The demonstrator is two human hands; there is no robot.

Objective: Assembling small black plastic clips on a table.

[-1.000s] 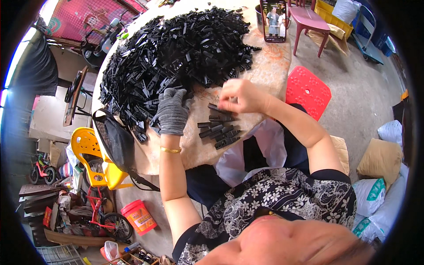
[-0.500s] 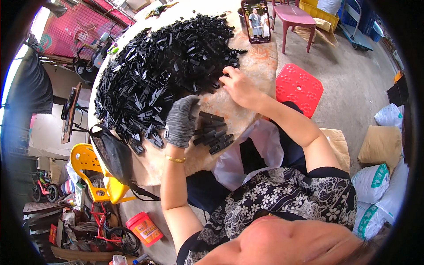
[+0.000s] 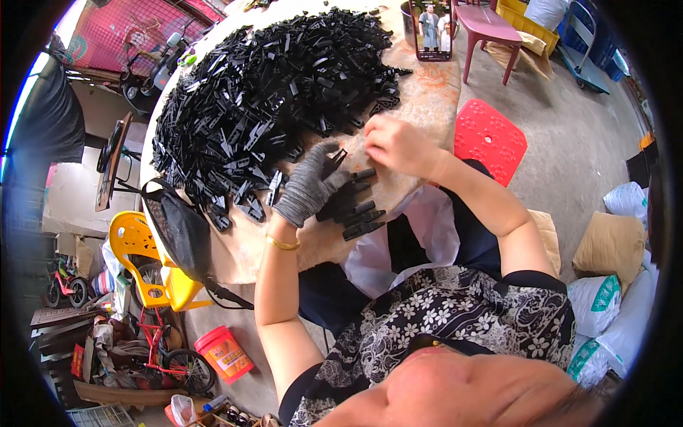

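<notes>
A big heap of black plastic clip-like pieces (image 3: 256, 107) covers much of the cloth-topped table (image 3: 242, 256). My left hand (image 3: 309, 188), in a grey knit glove, is at the heap's near edge, with a black clip (image 3: 337, 159) held between thumb and fingers. Just to its right, a small group of black clips (image 3: 361, 217) lies in rows near the table edge, partly hidden by the glove. My bare right hand (image 3: 402, 144) hovers right of the held clip, fingers curled together. Whatever may be in those fingertips is hidden.
A phone (image 3: 432, 32) stands at the table's far right. A dark mesh bag (image 3: 178, 231) hangs at the left edge by a yellow chair (image 3: 135, 238). A red stool (image 3: 491, 142) stands to the right, and a white bag (image 3: 427, 224) lies across my lap.
My right hand has drawn back from the heap and its fingers have closed. The left hand has turned, and a clip now shows in its grip. The view has shifted slightly.
</notes>
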